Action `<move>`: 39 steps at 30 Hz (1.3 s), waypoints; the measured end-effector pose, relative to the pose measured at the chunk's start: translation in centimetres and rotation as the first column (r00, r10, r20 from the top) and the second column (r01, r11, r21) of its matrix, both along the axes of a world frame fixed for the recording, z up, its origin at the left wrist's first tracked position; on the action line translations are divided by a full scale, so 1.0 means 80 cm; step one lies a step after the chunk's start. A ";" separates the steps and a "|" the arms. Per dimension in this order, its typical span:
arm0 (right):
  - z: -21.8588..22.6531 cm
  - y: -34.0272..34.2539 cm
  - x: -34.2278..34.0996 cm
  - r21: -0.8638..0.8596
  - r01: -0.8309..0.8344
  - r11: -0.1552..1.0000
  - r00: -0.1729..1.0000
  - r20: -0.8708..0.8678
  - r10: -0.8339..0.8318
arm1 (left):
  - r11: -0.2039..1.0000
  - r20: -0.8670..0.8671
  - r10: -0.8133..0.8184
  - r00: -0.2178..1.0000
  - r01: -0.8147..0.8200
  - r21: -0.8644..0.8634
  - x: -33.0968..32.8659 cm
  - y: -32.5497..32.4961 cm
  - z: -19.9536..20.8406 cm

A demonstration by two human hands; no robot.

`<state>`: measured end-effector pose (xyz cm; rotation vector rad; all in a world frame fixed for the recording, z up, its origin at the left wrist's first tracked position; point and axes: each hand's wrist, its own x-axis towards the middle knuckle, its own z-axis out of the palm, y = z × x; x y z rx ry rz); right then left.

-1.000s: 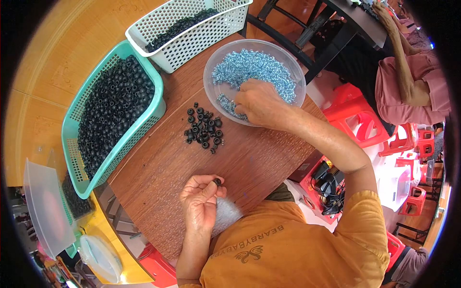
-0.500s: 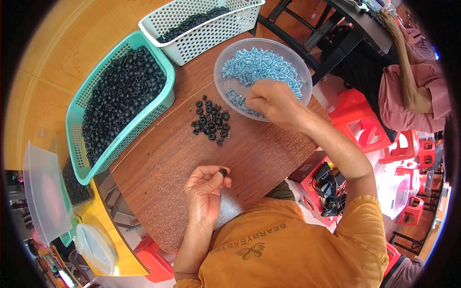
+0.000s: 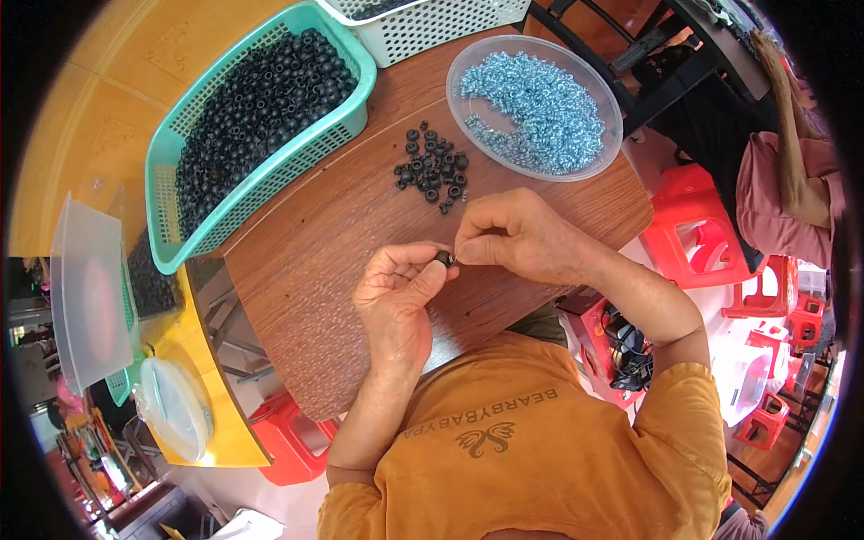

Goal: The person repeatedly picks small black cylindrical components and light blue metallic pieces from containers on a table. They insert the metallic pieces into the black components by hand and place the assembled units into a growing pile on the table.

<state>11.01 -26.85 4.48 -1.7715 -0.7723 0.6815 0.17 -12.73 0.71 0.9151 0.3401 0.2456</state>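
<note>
My left hand [image 3: 396, 301] pinches a small black knob-like part [image 3: 444, 258], round and hollow-looking, between thumb and fingers above the wooden table. Close against it, the fingertips of my right hand [image 3: 517, 238] are pressed together at the part's right side. Whatever they hold is too small and covered to make out. Beyond my hands lies a loose pile of similar black parts [image 3: 434, 166]. A round clear plastic tub [image 3: 459, 90] stands at the far right of the table, filled with tiny shiny bluish pieces [image 3: 549, 112].
A turquoise basket [image 3: 261, 211] heaped with black parts stands at the table's [image 3: 297, 297] left edge. Behind it is a white perforated basket [image 3: 432, 31]. Red stools [image 3: 693, 229] and a person in a pink top [image 3: 774, 184] are on the right.
My right hand has come from the tub of bluish pieces to the black part in my left hand. The view has shifted, so the table sits differently in it.
</note>
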 end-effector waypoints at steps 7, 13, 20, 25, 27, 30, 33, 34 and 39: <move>-0.002 0.004 -0.007 -0.045 0.006 0.999 1.000 -0.009 -0.007 | 0.997 0.054 0.018 0.998 -0.022 0.072 -0.005 -0.001 -0.004; -0.005 0.009 -0.011 -0.085 0.023 0.996 0.997 -0.068 -0.029 | 0.998 0.036 0.046 0.998 -0.048 0.046 -0.006 -0.003 -0.008; -0.034 0.010 -0.030 -0.041 0.099 0.994 0.967 -0.231 -0.106 | 0.957 0.009 -0.085 0.996 0.084 -0.276 -0.009 0.011 -0.026; -0.035 0.009 -0.022 -0.026 0.203 0.979 0.979 0.008 -0.203 | 0.931 0.016 -0.112 0.994 0.110 -0.347 -0.011 0.020 -0.029; -0.037 0.004 -0.013 0.016 0.261 0.965 0.923 0.287 -0.255 | 0.948 0.000 -0.104 0.995 0.099 -0.304 -0.012 0.024 -0.032; -0.051 0.001 -0.002 0.061 0.306 0.950 0.753 0.596 -0.281 | 0.958 -0.011 -0.094 0.995 0.088 -0.273 -0.012 0.024 -0.033; -0.063 0.009 -0.006 0.092 0.310 0.946 0.642 0.714 -0.279 | 0.963 -0.018 -0.085 0.996 0.078 -0.259 -0.011 0.024 -0.032; -0.069 0.012 -0.006 0.100 0.305 0.947 0.604 0.748 -0.274 | 0.964 -0.021 -0.082 0.996 0.074 -0.255 -0.010 0.023 -0.032; -0.081 0.034 -0.003 0.139 0.233 0.963 0.397 0.890 -0.225 | 0.963 -0.032 -0.068 0.997 0.057 -0.262 -0.009 0.024 -0.032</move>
